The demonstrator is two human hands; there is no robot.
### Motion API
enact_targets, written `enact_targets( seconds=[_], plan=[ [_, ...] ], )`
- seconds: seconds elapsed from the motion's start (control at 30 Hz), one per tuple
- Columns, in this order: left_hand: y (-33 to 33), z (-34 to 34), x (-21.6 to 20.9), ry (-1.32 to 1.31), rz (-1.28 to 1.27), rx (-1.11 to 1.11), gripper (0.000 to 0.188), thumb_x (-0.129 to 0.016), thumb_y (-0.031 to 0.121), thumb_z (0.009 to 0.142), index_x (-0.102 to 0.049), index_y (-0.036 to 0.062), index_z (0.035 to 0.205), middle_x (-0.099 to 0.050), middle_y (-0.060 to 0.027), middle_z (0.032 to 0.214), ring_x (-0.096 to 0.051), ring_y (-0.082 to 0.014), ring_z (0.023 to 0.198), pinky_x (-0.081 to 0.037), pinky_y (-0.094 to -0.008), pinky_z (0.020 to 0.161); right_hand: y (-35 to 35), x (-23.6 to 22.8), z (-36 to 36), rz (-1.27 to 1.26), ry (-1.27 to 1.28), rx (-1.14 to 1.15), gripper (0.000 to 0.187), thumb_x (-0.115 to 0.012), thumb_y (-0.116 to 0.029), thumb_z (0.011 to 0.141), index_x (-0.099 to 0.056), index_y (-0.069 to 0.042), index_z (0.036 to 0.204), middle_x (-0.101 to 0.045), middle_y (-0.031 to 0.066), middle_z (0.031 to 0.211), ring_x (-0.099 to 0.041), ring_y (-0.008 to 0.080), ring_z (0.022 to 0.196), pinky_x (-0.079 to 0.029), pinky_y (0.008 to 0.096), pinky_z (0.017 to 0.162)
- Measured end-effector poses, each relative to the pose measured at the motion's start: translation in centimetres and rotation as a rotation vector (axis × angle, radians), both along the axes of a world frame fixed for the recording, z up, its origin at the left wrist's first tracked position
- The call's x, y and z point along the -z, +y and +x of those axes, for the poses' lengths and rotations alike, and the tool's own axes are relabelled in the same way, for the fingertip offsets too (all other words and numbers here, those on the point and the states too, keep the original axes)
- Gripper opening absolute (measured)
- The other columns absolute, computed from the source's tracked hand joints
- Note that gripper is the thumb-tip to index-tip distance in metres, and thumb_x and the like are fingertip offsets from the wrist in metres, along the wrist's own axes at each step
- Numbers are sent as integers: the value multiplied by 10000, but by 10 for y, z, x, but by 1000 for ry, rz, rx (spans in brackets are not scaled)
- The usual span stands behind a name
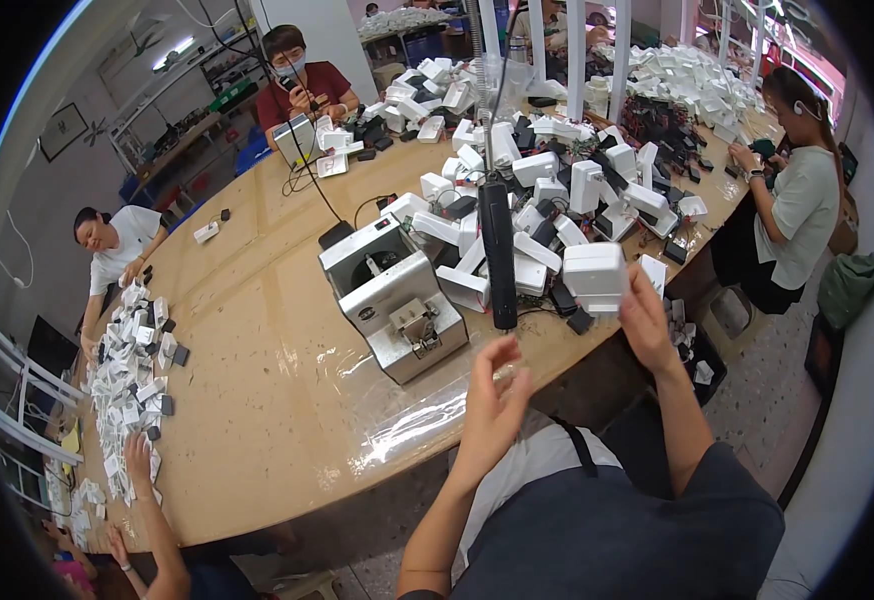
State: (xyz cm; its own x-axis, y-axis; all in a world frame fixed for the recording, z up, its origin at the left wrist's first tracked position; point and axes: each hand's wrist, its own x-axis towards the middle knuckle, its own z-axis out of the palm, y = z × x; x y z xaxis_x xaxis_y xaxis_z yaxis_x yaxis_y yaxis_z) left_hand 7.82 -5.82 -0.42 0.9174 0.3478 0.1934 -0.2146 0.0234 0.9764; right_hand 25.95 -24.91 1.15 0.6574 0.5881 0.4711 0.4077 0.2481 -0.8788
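White plastic housing (595, 272), a rounded box-shaped part, is clasped at the table's near edge by the right hand (647, 318), whose fingers close on its right side. Left to right: loose white and dark parts (127, 370) lie before two co-workers; a grey metal bench machine (397, 300) stands on the tan table (257, 400); the left hand (492, 400) hovers empty, fingers spread apart, below a hanging black tool (498, 255). Behind rises a heap of white housings (557, 190).
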Motion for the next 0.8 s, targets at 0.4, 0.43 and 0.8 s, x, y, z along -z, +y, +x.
enact_targets(
  seconds=[0.4,0.43,0.8],
  plan=[
    [27,31,-27,-102,-157,258,438,-675,70,945,-528,20,1354,-627,-33,1016,-629,-121,909,-487,-249,756,57,-58,-29,181,824,-731,586,-472,-497,1027,-498,-41,1394,-632,167,1064,-603,253,785,-485,309,605],
    [36,16,-30,-98,-159,245,438,-675,70,945,-528,20,1354,-627,-33,1016,-629,-121,909,-487,-249,756,56,-51,-23,176,831,-741,586,-472,-497,1027,-498,-41,1394,-632,167,1064,-603,253,785,-485,309,605],
    [90,-107,-52,214,545,26,571,-789,119,840,-595,82,1376,-702,-84,1050,-647,-151,872,-516,-299,721,88,-13,-109,-528,-568,-437,356,-872,-187,738,-727,-113,1054,-521,99,1026,-573,271,954,-492,348,784]
  ],
)
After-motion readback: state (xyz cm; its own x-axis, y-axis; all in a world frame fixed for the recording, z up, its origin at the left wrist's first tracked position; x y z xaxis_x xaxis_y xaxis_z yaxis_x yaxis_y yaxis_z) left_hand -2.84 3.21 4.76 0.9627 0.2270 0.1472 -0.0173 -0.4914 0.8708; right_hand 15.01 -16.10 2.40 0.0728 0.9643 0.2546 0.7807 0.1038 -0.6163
